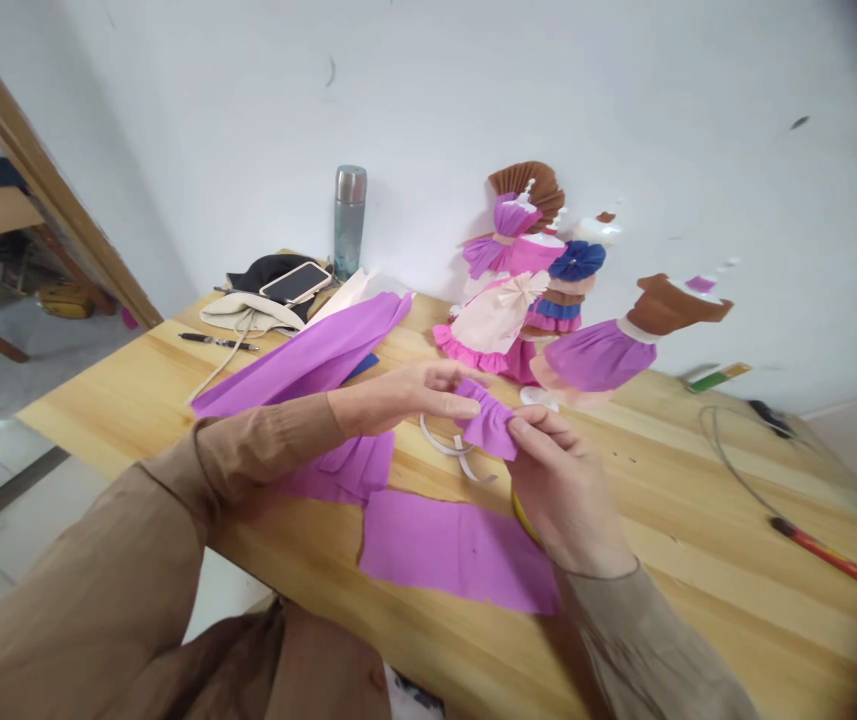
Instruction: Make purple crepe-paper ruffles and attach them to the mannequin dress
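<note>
A small ruffled piece of purple crepe paper [489,425] is held up over the table between my two hands. My left hand [428,388] has its thumb and fingers closed on the left end of the piece. At the other end, my right hand [567,490] pinches the lower right corner. Beneath them lies a flat purple crepe sheet [458,548]. Another purple piece [357,468] lies left of it, partly hidden by my left forearm. A curled white strip [439,440] rests behind the ruffled piece. Something yellow [524,520] peeks out beside my right hand, mostly covered.
Small dress forms in paper dresses stand behind, one in a brown and purple dress [600,350]. A long folded purple sheet [308,355], phone [297,282], pen [216,342] and thermos [350,222] are left. A red-handled tool [825,555] with a cable lies right.
</note>
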Demonstrator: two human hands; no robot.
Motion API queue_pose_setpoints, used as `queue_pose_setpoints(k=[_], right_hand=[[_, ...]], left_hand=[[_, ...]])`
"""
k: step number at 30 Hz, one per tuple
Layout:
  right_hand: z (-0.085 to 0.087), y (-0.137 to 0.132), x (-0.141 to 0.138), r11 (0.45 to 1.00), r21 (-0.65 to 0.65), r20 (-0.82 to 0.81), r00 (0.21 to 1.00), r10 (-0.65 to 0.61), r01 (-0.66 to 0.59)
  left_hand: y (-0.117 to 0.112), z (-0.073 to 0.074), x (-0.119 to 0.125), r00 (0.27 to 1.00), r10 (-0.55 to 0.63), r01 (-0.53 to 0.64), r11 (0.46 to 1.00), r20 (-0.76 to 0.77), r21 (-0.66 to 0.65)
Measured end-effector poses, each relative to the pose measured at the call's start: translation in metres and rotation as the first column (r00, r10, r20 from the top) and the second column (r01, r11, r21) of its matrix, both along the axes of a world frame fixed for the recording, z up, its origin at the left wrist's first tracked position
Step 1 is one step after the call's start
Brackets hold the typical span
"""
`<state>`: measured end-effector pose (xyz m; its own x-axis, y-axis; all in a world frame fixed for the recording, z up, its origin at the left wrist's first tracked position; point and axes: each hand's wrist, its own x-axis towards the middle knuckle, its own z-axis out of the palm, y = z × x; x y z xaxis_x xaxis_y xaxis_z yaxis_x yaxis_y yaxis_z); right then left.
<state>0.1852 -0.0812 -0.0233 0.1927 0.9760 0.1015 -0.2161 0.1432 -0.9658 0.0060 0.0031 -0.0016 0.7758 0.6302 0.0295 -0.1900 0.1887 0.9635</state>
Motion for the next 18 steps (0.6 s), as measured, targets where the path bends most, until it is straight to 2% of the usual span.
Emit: queue_pose_setpoints(k=[3,6,12,18], right_hand=[[-0.004,0.000,-0.001,1.000,-0.007,0.019,1.000,0.022,-0.021],[-0.006,-0.002,-0.002,0.999,-0.001,0.077,0.996,0.036,-0.036],[-0.010,-0.001,-0.001,0.997,-0.024,0.131,0.989,0.073,-0.071],[-0.010,-0.001,0.006,0.998,0.008,0.392,0.919,0.049,-0.057]], left_hand=[[-0.009,-0.007,0.007,1.000,0.001,0.003,0.990,0.030,-0.140],[-0.013,-0.012,0.010,0.999,0.026,-0.018,0.978,0.034,-0.208],[-0.021,-0.013,0.011,0.991,0.133,-0.136,0.981,-0.030,-0.137],[-0.018,-0.018,0.015,0.963,0.269,-0.268,0.950,-0.019,-0.157]])
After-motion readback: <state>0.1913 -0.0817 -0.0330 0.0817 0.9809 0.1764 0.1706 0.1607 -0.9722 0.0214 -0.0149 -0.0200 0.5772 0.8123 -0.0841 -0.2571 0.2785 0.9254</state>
